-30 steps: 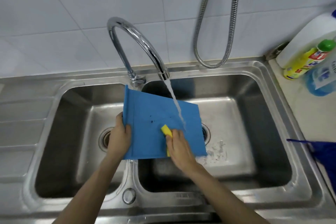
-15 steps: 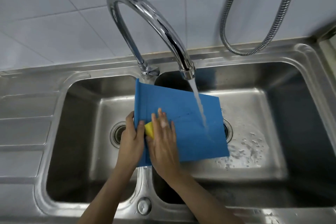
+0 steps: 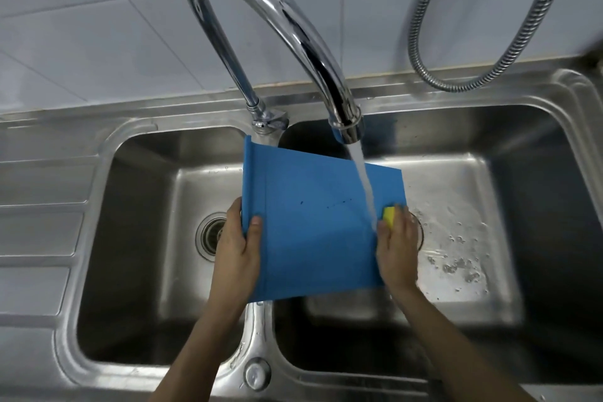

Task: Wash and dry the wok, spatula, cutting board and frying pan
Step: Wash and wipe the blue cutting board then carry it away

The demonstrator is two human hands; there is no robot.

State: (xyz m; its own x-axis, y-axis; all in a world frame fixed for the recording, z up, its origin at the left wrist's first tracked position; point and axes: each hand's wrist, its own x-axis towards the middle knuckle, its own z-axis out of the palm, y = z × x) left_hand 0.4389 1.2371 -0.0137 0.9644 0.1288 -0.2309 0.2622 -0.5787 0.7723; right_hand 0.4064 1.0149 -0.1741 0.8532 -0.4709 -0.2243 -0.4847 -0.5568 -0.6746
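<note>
A blue cutting board [image 3: 313,225] hangs tilted over the divider between the two basins of a steel sink [image 3: 554,101]. My left hand [image 3: 236,248] grips its left edge, thumb on top. At the board's right edge my right hand [image 3: 396,248] holds a yellow sponge [image 3: 389,215] against the board. Water runs from the chrome tap [image 3: 293,29] onto the board just left of the sponge. A few dark specks mark the board's middle. No wok, spatula or frying pan is in view.
The left basin has a round drain [image 3: 208,233]; the right basin's floor [image 3: 456,238] is wet with foam spots. A flexible metal hose [image 3: 509,52] hangs on the tiled wall. A ribbed draining board [image 3: 39,232] lies at the left.
My right hand has swept the sponge from the board's left side, beside my left hand, across to its right edge. The camera has moved closer. My left hand keeps its grip.
</note>
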